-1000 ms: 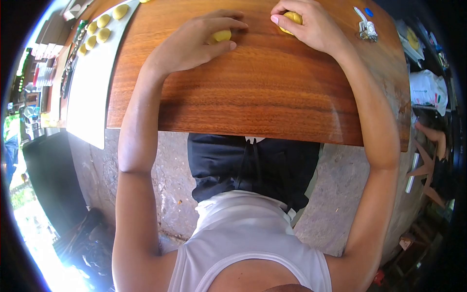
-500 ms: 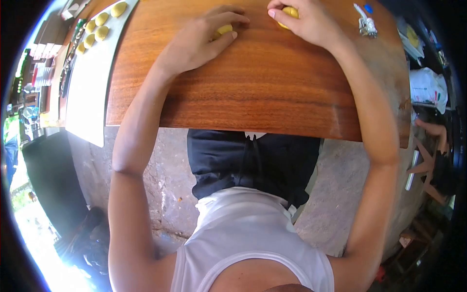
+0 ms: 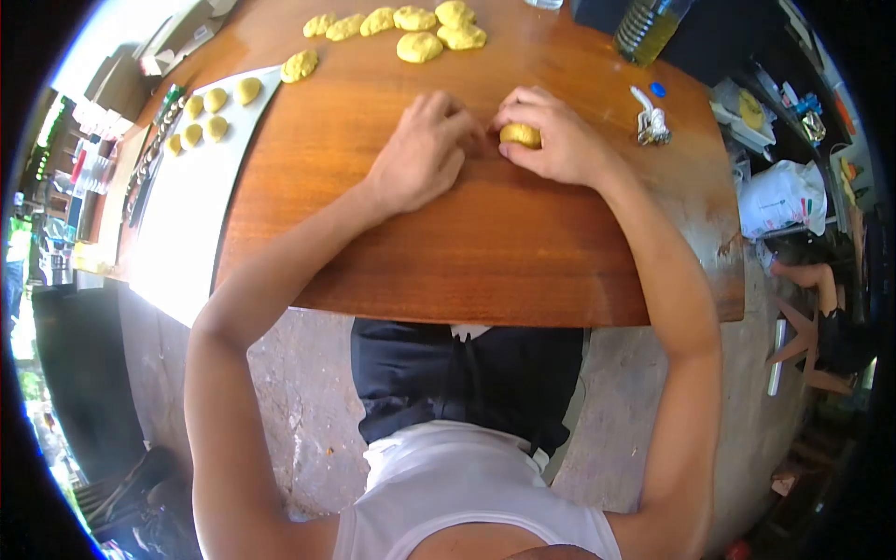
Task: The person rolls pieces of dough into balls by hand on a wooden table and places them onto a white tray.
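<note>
My right hand (image 3: 551,140) is curled around a smooth yellow dough ball (image 3: 520,136) on the wooden table. To its left, my left hand (image 3: 425,149) is cupped low over the wood, its fingers curled and slightly blurred. The dough ball it held a moment earlier is now hidden beneath it, and none lies loose beside it. Several rougher yellow dough lumps (image 3: 419,47) sit farther back on the table, with one lump (image 3: 300,66) apart near the tray's corner. Several rounded dough balls (image 3: 215,128) rest on the pale tray (image 3: 177,215) at the left.
A clear bottle of yellowish liquid (image 3: 644,37) stands at the back right of the table (image 3: 467,271). Nearer are a blue cap (image 3: 658,90) and a crumpled silvery wrapper (image 3: 652,126). A white plastic bag (image 3: 782,198) lies beyond the right edge.
The view has tilted up, showing the far dough lumps and bottle. My hands are closer together; the left one has curled, covering its dough ball. The right still holds its dough ball.
</note>
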A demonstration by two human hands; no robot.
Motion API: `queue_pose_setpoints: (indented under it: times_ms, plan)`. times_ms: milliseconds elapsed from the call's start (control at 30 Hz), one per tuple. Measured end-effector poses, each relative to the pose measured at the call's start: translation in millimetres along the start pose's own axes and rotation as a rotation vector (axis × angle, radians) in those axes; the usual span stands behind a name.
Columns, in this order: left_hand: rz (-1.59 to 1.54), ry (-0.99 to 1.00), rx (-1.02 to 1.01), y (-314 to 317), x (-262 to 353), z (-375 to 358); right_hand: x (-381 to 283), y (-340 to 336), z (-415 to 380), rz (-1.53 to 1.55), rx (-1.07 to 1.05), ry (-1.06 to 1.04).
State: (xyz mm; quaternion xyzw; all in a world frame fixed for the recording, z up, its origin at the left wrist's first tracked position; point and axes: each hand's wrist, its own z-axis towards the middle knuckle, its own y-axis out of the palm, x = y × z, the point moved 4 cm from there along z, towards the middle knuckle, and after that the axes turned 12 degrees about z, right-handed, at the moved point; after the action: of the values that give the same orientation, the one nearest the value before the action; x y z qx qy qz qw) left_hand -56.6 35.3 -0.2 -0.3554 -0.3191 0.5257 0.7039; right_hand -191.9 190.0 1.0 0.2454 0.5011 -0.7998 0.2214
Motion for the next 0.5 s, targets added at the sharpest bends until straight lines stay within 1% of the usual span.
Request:
queue_pose_setpoints:
  times_ms: [33,100,133,167,233,267,333,367,433,467,500]
  plan:
    - [0.011,0.009,0.015,-1.2,0.9,-1.5,1.0,0.2,-0.2,0.015,0.025,0.028]
    - [-0.218,-0.031,-0.005,-0.5,0.8,-3.7,-4.1,0.3,0.6,-0.012,0.065,0.004]
    - [-0.309,-0.108,-0.038,-1.0,-1.6,-3.5,-5.0,0.2,0.2,-0.009,0.084,0.028]
    - [-0.309,-0.097,-0.026,-4.5,-4.1,0.2,-4.4,-0.1,0.0,-0.005,0.101,0.055]
    - [-0.217,-0.244,-0.103,-6.1,-15.3,-0.7,-5.9,1.0,0.9,-0.023,0.111,0.032]
    - [-0.214,-0.246,-0.097,-4.2,-17.6,-1.8,-5.7,1.6,1.9,-0.022,0.107,0.037]
    - [-0.154,-0.262,-0.182,5.4,-22.1,-2.6,-5.8,1.9,5.4,-0.024,0.111,0.031]
    - [-0.144,-0.256,-0.183,5.6,-17.5,-0.1,-4.8,3.1,5.1,-0.035,0.119,0.038]
    - [0.109,-0.068,0.027,-0.6,4.9,8.6,-1.8,5.4,5.6,-0.040,0.134,0.039]
    - [-0.007,-0.071,-0.071,5.1,5.6,11.6,2.0,5.6,6.6,-0.059,0.128,0.085]
    - [0.003,-0.069,-0.067,8.9,6.2,12.8,4.8,6.0,9.2,-0.081,0.122,0.131]
